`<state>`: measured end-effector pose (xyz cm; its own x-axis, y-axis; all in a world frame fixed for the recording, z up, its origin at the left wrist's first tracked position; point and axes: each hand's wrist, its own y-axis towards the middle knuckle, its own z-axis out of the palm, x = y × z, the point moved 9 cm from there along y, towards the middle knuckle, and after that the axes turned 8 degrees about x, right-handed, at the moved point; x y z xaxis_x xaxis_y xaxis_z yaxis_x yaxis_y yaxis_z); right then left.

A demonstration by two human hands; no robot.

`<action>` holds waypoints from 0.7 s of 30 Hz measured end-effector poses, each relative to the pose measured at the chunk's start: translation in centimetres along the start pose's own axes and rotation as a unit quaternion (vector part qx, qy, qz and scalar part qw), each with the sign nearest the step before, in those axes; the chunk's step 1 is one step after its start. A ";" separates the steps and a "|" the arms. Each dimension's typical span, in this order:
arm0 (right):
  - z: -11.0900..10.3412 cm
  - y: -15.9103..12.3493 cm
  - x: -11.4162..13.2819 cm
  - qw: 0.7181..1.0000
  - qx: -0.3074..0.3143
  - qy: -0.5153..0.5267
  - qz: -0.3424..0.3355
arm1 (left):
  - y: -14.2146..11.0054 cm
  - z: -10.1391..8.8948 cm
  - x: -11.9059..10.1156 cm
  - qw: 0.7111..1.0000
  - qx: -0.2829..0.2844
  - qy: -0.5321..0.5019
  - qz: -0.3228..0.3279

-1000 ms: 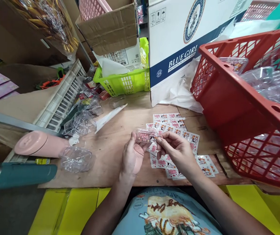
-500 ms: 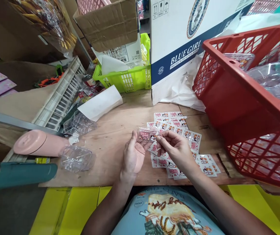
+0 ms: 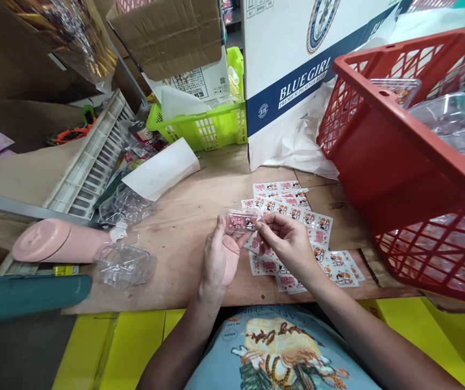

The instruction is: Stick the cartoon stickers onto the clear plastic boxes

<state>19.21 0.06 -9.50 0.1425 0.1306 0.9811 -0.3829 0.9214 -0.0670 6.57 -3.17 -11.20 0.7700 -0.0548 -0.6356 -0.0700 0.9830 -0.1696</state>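
My left hand (image 3: 221, 254) props up a small clear plastic case (image 3: 232, 214), its thumb on the near left side and its fingers behind. A sticker (image 3: 238, 222) with pink lettering and a cartoon cat lies against the case's face. At the right end, my right hand (image 3: 283, 238) pinches the sticker's edge by the cat between thumb and forefinger; whether it also grips the case is hidden. Beneath and beside this hand, sheets of matching stickers (image 3: 321, 223) overlap on the wooden table (image 3: 183, 216).
A red crate (image 3: 394, 141) of clear plastic cases stands at the right. Behind are a white carton (image 3: 273, 59) and a green basket (image 3: 203, 130). To the left lie a clear plastic container (image 3: 124, 265), a pink bottle (image 3: 61, 240), a teal bottle (image 3: 41, 295) and a white paper sheet (image 3: 161, 169).
The view has shifted slightly. Both hands keep nearly the same pose at the case, with the right fingertips still at the sticker's right end.
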 end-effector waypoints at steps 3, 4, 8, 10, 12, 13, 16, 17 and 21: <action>-0.1 0.3 -0.2 0.999 -0.005 -0.043 -0.011 | -0.1 0.1 -0.1 1.000 -0.002 0.018 0.011; -0.1 0.3 0.0 0.996 -0.011 -0.083 -0.021 | -0.2 0.2 -0.1 1.000 -0.004 0.024 0.017; -0.1 -0.5 2.8 0.921 -0.036 -0.369 -0.117 | -0.6 0.2 0.5 1.000 -0.013 0.018 0.011; 0.0 -1.4 4.4 0.859 -0.051 -0.481 -0.169 | -0.6 0.2 1.0 1.000 -0.010 -0.002 -0.022; -0.4 -2.3 5.6 0.823 -0.068 -0.529 -0.195 | -0.6 0.2 0.9 0.999 -0.004 -0.018 -0.049; -0.7 -2.5 6.0 0.822 -0.077 -0.530 -0.196 | -0.5 0.2 0.7 0.998 -0.003 -0.022 -0.053; -1.4 -2.0 5.7 0.885 -0.071 -0.433 -0.155 | -0.8 1.0 0.2 0.998 0.011 -0.016 -0.058; -1.2 -1.7 5.2 0.912 -0.052 -0.382 -0.139 | -1.1 1.7 0.2 0.998 0.022 -0.006 -0.057; -0.2 -2.5 5.8 0.940 -0.018 -0.294 -0.173 | -3.1 4.5 0.4 0.992 0.067 0.103 0.013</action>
<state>21.19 -1.38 -3.70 -0.2811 -0.3939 0.8751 -0.3740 0.8848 0.2781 9.92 -5.44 -7.52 0.6228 -0.0493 -0.7808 0.0071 0.9983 -0.0574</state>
